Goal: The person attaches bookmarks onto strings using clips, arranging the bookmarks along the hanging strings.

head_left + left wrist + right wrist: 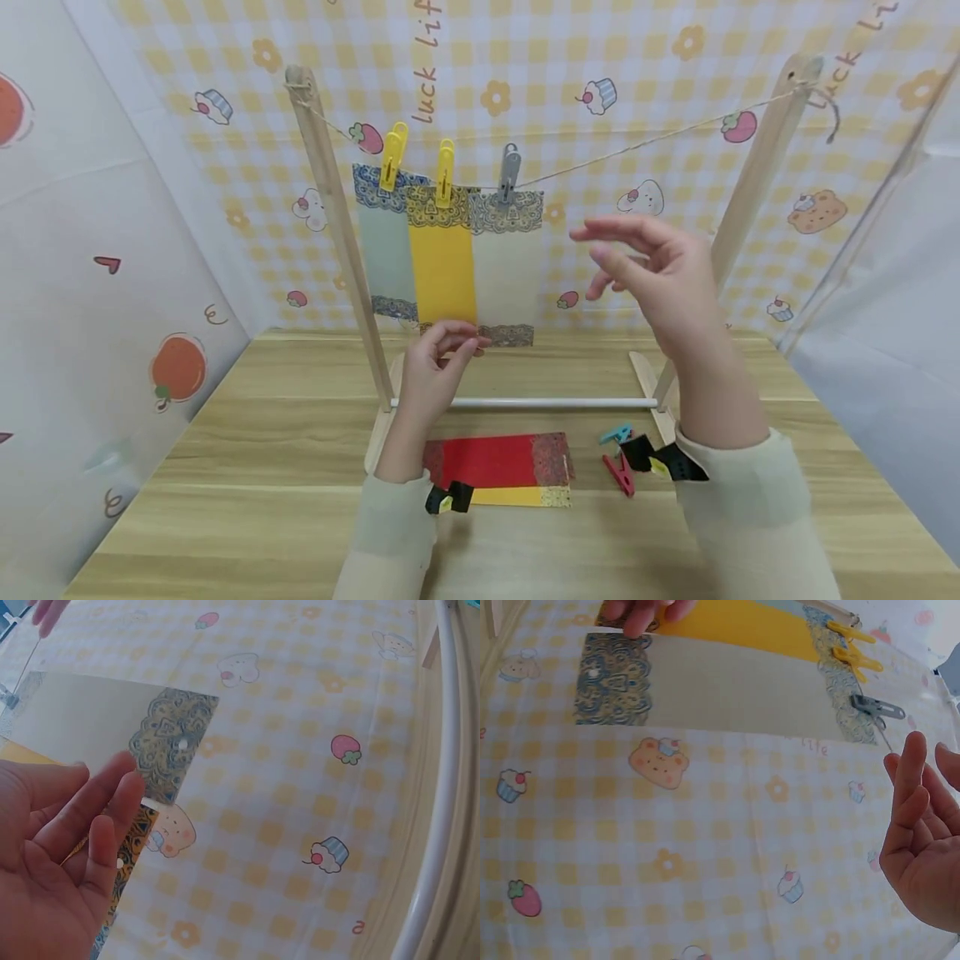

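Three paper strips with lace-pattern ends hang side by side from a string (645,142): a pale grey-green strip (388,258), a yellow strip (444,267) and a cream strip (506,275). Yellow clothespins (391,158) clip the first two, and a grey clothespin (508,175) clips the cream one. My left hand (438,371) is at the lower ends of the yellow and cream strips, its fingers loosely bent with nothing gripped. To the right of the cream strip my right hand (667,283) hovers in the air, fingers relaxed and apart, holding nothing.
Wooden posts (330,200) hold the string's ends, and a white rod (540,403) joins their feet. On the table (247,475) lie a red strip (491,461), partly over a yellow strip (517,497), plus a teal clothespin (617,433) and a red clothespin (619,475).
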`<state>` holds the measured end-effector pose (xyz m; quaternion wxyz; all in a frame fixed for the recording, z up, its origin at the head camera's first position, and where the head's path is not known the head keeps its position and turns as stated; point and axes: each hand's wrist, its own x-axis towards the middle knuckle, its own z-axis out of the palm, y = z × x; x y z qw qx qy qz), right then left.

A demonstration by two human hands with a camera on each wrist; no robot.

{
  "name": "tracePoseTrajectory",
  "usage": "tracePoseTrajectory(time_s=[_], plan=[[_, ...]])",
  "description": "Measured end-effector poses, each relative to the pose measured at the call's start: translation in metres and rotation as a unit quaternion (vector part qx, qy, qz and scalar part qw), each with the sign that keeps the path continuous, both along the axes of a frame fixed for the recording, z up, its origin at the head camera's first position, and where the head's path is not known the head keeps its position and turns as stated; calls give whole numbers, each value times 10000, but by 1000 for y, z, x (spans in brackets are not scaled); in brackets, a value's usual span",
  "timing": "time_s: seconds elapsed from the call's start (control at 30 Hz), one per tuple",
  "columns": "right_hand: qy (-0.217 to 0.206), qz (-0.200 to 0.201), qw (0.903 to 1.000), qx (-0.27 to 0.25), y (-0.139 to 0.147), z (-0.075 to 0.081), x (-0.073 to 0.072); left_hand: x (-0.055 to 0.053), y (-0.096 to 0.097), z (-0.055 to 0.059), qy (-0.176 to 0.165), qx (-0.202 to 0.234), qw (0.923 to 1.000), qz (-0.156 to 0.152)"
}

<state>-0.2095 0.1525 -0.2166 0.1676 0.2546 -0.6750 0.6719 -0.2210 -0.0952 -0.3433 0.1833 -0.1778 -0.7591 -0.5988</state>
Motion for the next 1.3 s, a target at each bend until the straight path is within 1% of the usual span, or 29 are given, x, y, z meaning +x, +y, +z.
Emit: tracePoseTrajectory(time_s=[0.1,0.2,0.37,0.43,0.53,0.63,0.7,0.8,0.87,1.0,1.13,1.27,1.3], plan=[[-195,0,9998,83,12,-22,-1,4,-1,-3,-218,-78,9997,-6],[-239,59,9996,103,25,-48,-3,7,-3,-7,-523,-152,9985,-19],[-418,216,9983,350,45,-93,-5,13,-5,-18,-970,-430,9944,10],[-560,238,9971,461,53,-109,-4,16,-6,-23,-1093,-599,9922,26],[-817,168,9945,637,63,-129,-1,19,-7,-30,-1244,-942,9877,117],[-1216,31,9880,947,72,-144,5,22,-9,-39,-1354,-1283,9822,199],[-1470,-96,9816,1214,77,-152,8,23,-10,-45,-1421,-1443,9791,208],[-1839,-407,9682,1649,81,-160,12,23,-11,-54,-1599,-1550,9747,194],[-2046,-669,9567,1962,83,-164,14,23,-11,-58,-1697,-1601,9722,213],[-2442,-1111,9297,2525,86,-171,16,25,-12,-63,-1864,-1784,9660,184],[-2775,-1214,9084,2882,87,-181,15,25,-16,-69,-1834,-2067,9610,101],[-3023,-1131,8930,3137,87,-188,13,24,-24,-73,-1757,-2233,9587,122],[-3073,-1100,8906,3168,87,-188,12,24,-26,-73,-1770,-2243,9582,139]])
